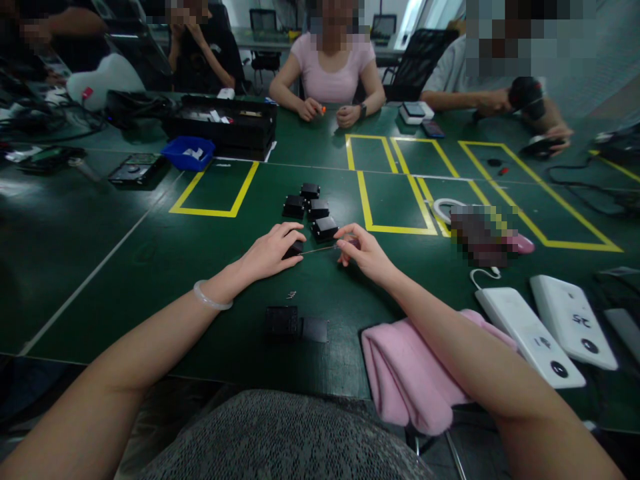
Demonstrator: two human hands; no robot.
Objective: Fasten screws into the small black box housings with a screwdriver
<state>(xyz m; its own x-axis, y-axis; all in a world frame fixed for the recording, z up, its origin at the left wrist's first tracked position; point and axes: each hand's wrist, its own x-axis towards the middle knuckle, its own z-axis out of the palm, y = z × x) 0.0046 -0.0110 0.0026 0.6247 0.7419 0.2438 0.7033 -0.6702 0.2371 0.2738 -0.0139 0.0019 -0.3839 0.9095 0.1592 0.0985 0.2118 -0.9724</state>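
Observation:
My left hand (273,250) rests on the green table (210,280) with its fingers curled over a small black box (294,249). My right hand (361,250) pinches the end of a thin metal tool (320,250) that points left into that box. Just beyond my hands lie several more small black boxes (310,207) in a loose cluster. Nearer to me sit an opened black box (281,322) and a flat black lid (315,329). Tiny screws (291,294) lie between them and my left hand.
A folded pink cloth (410,373) lies under my right forearm. Two white devices (550,330) sit at the right. Yellow tape rectangles (395,200) mark the table. A blue tray (189,152) and a black crate (225,123) stand at the far left. Other people sit across the table.

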